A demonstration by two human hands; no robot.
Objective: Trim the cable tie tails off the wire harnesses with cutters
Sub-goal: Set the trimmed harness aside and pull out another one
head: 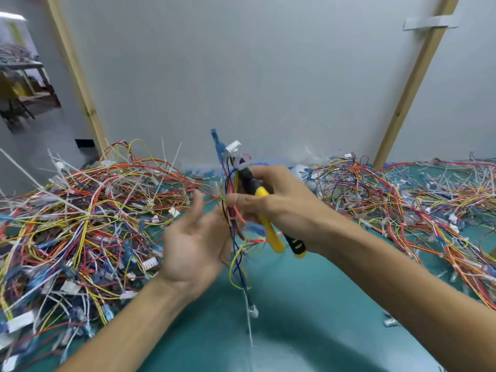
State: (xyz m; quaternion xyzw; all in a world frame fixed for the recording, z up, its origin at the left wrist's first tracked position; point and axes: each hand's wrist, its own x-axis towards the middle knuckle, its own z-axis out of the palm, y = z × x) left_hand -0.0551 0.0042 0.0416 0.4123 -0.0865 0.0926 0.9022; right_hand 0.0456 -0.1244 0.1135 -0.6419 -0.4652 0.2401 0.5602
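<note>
Nearest, the harness (233,232) trails a white plug (253,310) down toward the green worktop (295,304). Its long axis runs close to upright, held in the air between the two hands. The left hand (192,245) lies palm up just beside the wires with its grip released and fingers relaxed (it is blurred, so I cannot tell whether it touches them). The right hand (273,200) has its grip clenched on the cutters (271,233), and its thumb and forefinger seem to pinch the wires as well. The yellow handles point down toward the person, and the black nose points up and away. The nose sits at a white cable tie (241,165) near the harness's upper end, under a blue connector (218,146) and a white connector (233,146). Whether the jaws are parted is not clear. To do this well, the free hand should probably take the bundle and steady it. The blades can then sit flush against the tie's head, clear of any insulation, before squeezing. Farther back, tangled heaps lie to the left (94,210) and right (402,200).
</note>
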